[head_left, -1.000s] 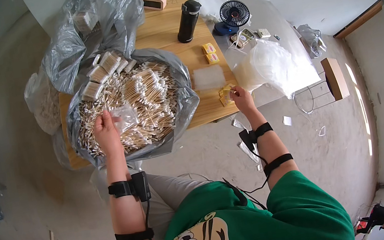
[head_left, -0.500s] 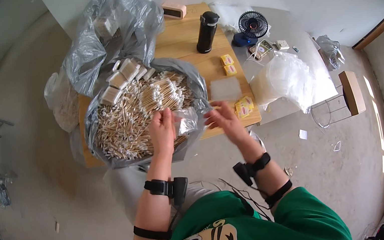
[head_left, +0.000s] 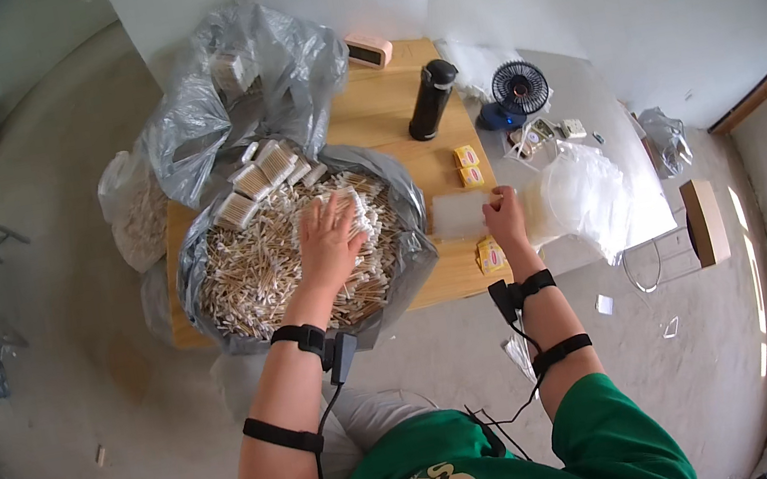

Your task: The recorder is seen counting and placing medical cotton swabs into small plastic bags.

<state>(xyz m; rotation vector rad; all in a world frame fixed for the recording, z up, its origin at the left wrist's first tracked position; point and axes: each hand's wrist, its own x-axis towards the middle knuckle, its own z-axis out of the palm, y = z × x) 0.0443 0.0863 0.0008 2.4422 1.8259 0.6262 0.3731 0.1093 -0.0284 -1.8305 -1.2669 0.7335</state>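
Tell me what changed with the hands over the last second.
The left hand went from the near-left edge of the heap of cotton swabs to its right side, where it lies spread now. The right hand came in beside the left over the heap's edge, then moved back out to the clear packets on the wooden table. The black bottle and fan stayed put.

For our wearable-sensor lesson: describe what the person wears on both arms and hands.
Both hands, left hand and right hand, are bare. Each forearm carries two black straps; a small black box sits at the left wrist, with thin black cables trailing. Short green sleeves.
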